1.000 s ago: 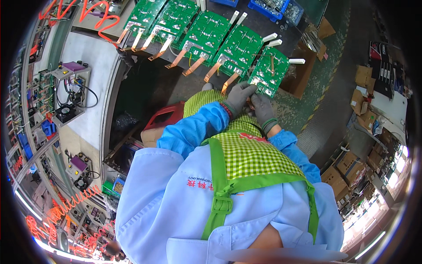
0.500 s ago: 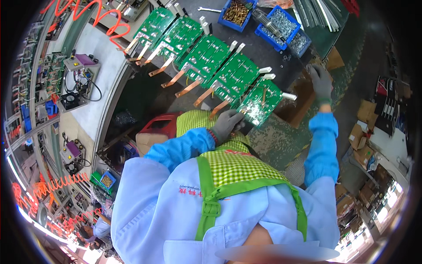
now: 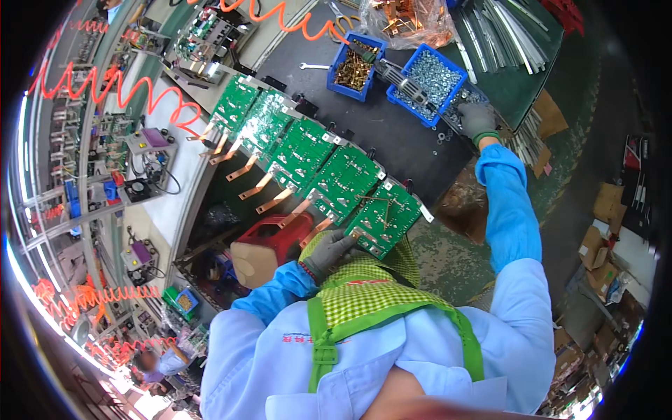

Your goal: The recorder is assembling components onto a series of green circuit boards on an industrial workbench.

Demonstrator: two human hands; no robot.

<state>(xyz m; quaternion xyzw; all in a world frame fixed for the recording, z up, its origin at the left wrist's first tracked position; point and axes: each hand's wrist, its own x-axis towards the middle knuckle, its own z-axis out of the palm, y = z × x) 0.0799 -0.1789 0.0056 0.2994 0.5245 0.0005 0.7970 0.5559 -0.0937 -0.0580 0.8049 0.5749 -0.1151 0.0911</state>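
Note:
Several green circuit boards [image 3: 302, 155] form a slanting row along the near edge of the dark bench, with copper strips [image 3: 271, 201] sticking out toward me. My left hand [image 3: 332, 255], in a grey glove, is closed at the near corner of the rightmost board [image 3: 383, 218]. My right hand [image 3: 479, 119], gloved too, is over the bench's right side with fingers curled; what they hold, if anything, is hidden. Beside its fingertips is the near end of a power screwdriver [image 3: 411, 88], lying across a blue bin of silver fasteners [image 3: 435, 73].
Another blue bin [image 3: 348, 92] holds brass-coloured screws. A wrench [image 3: 314, 66], scissors [image 3: 343, 22] and a bag of copper parts [image 3: 409, 21] lie farther back. Metal strips [image 3: 500, 35] are stacked at the far right. An orange coiled hose [image 3: 119, 91] hangs at left; a red stool [image 3: 276, 241] stands below.
My right hand has moved from beyond the bench's right edge to beside the bins and the screwdriver. My left hand stays at the rightmost board. The whole view has shifted.

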